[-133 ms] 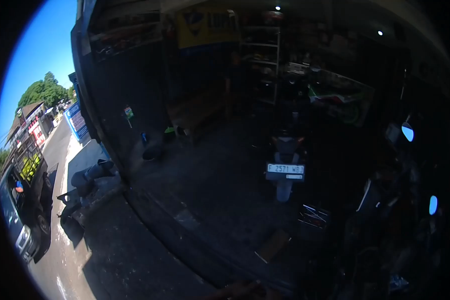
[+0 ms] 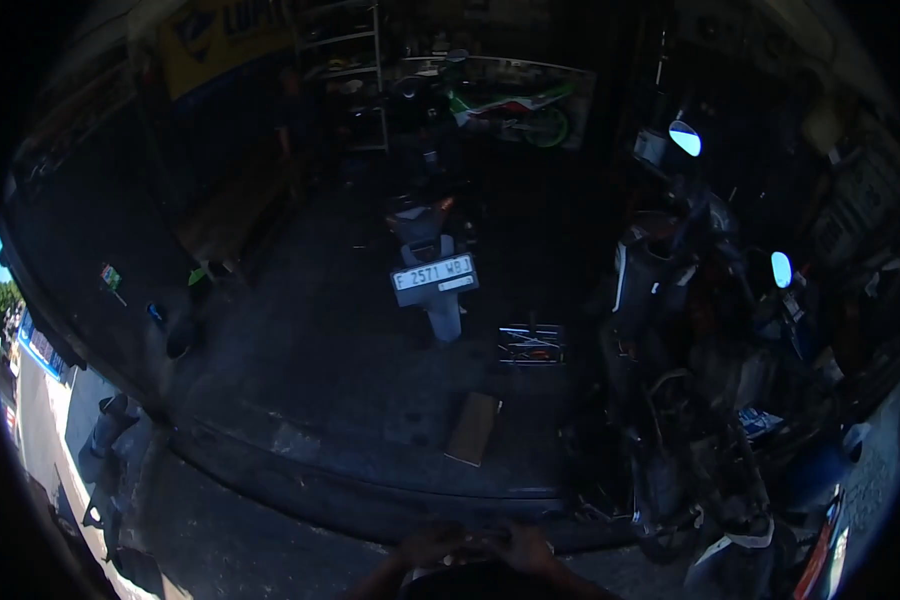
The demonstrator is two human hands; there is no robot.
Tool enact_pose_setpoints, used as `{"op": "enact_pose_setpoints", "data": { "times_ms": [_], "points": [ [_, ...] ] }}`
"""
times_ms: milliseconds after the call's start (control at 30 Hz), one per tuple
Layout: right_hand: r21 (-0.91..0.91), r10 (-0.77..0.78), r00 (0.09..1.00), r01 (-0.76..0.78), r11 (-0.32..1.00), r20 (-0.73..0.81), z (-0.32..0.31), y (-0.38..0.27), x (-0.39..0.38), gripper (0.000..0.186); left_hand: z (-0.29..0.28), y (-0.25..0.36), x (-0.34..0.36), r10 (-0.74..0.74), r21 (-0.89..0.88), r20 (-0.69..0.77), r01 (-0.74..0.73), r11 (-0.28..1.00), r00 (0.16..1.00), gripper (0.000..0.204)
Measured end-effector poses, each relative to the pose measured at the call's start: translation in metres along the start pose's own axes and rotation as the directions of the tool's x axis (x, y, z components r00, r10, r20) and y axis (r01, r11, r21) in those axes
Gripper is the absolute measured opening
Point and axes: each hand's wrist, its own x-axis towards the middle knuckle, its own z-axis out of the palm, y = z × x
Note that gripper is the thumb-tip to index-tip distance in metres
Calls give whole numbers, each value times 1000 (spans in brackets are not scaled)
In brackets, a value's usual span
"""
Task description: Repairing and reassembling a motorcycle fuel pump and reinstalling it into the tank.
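Both of my hands are low in the picture, close together in front of my body and in deep shade. My left hand has its fingers curled toward the middle. Facing it, my right hand is curled the same way. Between and just below them is something small with a pale edge, too dark to make out. Farther off, a flat brown rectangular board lies on the floor. Beyond that is a tray of metal tools. A motorcycle stands behind them, its rear end and plate toward me.
Another motorcycle with mirrors stands at the right, among dark parts and clutter. A wooden bench and a shelf rack are toward the back. A raised floor edge crosses in front of me. Sunlit road shows at far left.
My view has swung right and down, so the workshop has shifted left and the truck on the road has left the picture. Both hands now show more clearly at the lower edge.
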Motion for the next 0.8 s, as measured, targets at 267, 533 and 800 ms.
{"op": "enact_pose_setpoints", "data": {
  "times_ms": [267, 533, 800],
  "points": [
    [342, 55, 966, 36, 939, -254, 46, 49, -9, 41, -26, 99, 37, -270, 307, 172, 209, 929, 947, 30],
    [711, 398, 877, -96, 696, -271, -50, 79, 10, 31, -11, 247, 188, 81, 433, -92, -33, 901, 993, 24],
    [704, 647, 653, -238, 670, -395, -87, 215, 9, 22, -44, 514, 268, 957, 425, -175, -860, 284, 229, 49]
  ]
}}
